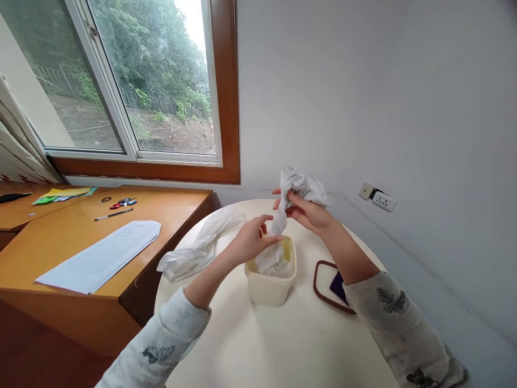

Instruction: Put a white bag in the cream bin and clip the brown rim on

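Note:
A white, crumpled, twisted plastic bag is gripped in my right hand, with its bunched upper part above the fingers. Its lower end hangs into a cream plastic container, where more crumpled white material lies. My left hand is over the container's left rim, fingers curved and thumb apart. That thumb reaches across the bag's hanging part and seems to touch it. Whether the bag holds anything inside cannot be made out.
The container stands on a round white table. Left of it lies another clear-white plastic bag; to the right, a brown-rimmed lid with a dark piece, partly under my forearm. Papers, a pen and keys are on the wooden desk.

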The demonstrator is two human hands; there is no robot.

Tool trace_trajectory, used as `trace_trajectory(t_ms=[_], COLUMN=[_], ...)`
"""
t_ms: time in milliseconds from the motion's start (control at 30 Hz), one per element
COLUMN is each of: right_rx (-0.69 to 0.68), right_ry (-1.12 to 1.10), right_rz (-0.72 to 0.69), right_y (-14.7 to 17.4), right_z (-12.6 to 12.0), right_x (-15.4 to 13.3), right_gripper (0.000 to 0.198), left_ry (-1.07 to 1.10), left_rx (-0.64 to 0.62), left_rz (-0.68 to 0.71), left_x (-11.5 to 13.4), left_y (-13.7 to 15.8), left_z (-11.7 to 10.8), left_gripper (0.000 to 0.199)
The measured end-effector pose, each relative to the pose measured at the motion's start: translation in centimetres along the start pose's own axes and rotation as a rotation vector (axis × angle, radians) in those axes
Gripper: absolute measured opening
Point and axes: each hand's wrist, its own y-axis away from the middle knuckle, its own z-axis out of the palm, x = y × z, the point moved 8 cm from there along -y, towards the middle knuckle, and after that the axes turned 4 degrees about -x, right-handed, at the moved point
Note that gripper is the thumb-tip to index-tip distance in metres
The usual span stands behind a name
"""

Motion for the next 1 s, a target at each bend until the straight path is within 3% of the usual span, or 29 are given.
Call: trace_trajectory(t_ms=[100,267,367,433,567,800,1000], right_rx=[0.018,0.341,0.212,0.115,0.156,0.172,0.086], right_ry=[-0.109,-0.098,0.094,0.180,0.089,-0.096,-0.025], right_rz=[-0.015,0.099,0.208,0.190,0.096,0.089,0.075], right_y=[-0.4,0.7,1.0,1.0,0.7,1.1,1.0], right_z=[-0.3,-3.6,-2.2,-0.8,-0.6,-1.5,0.9], right_x=[0.7,3.5,4.5,4.6,4.6,6.4,5.0], right_gripper=[0.020,0.028,0.031,0.028,0.022,0.025,0.044], left_ry=[0.090,0.133,0.159,0.208,0.392,0.461,0.683], left_rx=[-0.086,0.036,0.035,0.011,-0.043,0.056,0.033], left_rz=[-0.034,-0.080,-0.045,0.022,0.102,0.024,0.047], left_x=[-0.6,-2.1,-1.7,-0.9,-0.4,-2.6,-2.6], left_y=[-1.2,-1.7,-1.6,-1.5,-1.0,1.0,0.9], left_z=[0.7,0.3,0.6,0.8,0.6,-1.1,-0.8], left_gripper=[0.028,0.037,0.039,0.038,0.037,0.033,0.029])
